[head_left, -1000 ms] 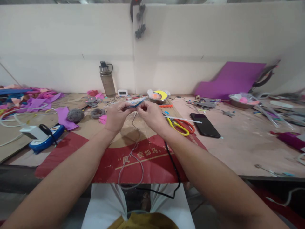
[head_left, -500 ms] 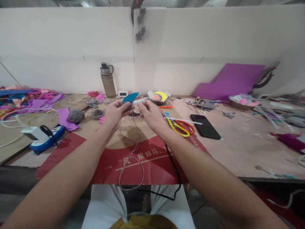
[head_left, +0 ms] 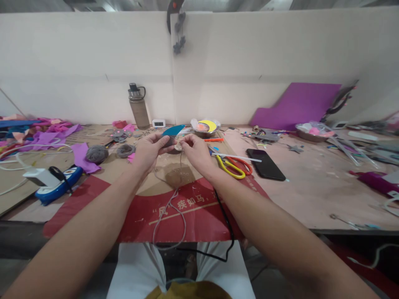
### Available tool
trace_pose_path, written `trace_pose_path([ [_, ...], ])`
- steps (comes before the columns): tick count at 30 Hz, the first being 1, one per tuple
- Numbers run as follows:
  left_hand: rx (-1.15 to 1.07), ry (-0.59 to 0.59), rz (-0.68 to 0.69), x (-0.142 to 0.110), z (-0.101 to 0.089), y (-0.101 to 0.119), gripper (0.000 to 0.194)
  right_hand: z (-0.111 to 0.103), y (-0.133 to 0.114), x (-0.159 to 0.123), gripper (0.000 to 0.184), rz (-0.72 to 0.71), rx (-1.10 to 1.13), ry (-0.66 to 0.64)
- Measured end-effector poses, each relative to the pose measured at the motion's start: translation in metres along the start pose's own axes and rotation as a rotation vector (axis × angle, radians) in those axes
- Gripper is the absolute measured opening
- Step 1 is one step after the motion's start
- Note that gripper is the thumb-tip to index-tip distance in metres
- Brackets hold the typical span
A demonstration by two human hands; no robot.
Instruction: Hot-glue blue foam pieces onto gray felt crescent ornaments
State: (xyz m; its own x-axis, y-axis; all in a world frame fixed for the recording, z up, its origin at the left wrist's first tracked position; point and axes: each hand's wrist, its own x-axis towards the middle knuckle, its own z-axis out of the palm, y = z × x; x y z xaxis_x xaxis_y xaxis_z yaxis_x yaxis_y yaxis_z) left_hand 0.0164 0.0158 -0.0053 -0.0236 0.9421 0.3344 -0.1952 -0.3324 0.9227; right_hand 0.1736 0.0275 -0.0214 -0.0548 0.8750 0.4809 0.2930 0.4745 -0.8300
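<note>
My left hand (head_left: 152, 150) is closed on a blue and grey curved piece, its pointed blue part (head_left: 173, 130) rising above the thumb. My right hand (head_left: 196, 153) pinches at the piece's lower right edge, with its fingertips on a thin grey yarn (head_left: 181, 162). Beside those fingertips shows a small pale patch (head_left: 178, 146), too small to name. The yarn hangs down and loops over the red printed board (head_left: 199, 224). Both hands are held close together above the board, and the fingers hide part of the piece.
Scissors (head_left: 234, 167) with yellow and orange handles lie right of my right hand, near a black phone (head_left: 265, 165). Behind stand a bowl (head_left: 204, 133) and a water bottle (head_left: 139, 110). Grey yarn balls (head_left: 97, 153) and a blue power strip (head_left: 59, 187) are at left.
My right hand's fingertips have moved in against the piece and onto the yarn. The yarn's upper end has shifted right, and the blue part is turned slightly. The whole view has shifted a little.
</note>
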Motion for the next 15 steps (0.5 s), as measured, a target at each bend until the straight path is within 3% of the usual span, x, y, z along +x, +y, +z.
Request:
trace_pose_path([
  [4,-0.02,0.012,-0.008,0.003,-0.004,0.002,0.025,0.001,-0.009,-0.002,0.009,0.011,0.027,-0.027],
  [7,-0.015,0.072,-0.004,0.008,-0.012,0.003,0.021,0.003,-0.02,-0.013,0.011,0.017,0.086,-0.164],
  [9,-0.029,0.114,0.008,0.012,-0.019,0.007,0.016,0.003,-0.028,-0.025,0.016,-0.051,0.057,-0.314],
  [12,-0.081,0.16,0.051,0.017,-0.028,0.014,0.009,-0.005,-0.037,-0.043,0.029,-0.275,-0.075,-0.526],
  [13,-0.097,0.17,0.065,0.018,-0.031,0.016,0.008,-0.01,-0.038,-0.046,0.031,-0.306,-0.108,-0.537],
  [15,-0.116,0.169,0.075,0.02,-0.035,0.02,0.008,-0.024,-0.033,-0.049,0.032,-0.219,-0.162,-0.391],
])
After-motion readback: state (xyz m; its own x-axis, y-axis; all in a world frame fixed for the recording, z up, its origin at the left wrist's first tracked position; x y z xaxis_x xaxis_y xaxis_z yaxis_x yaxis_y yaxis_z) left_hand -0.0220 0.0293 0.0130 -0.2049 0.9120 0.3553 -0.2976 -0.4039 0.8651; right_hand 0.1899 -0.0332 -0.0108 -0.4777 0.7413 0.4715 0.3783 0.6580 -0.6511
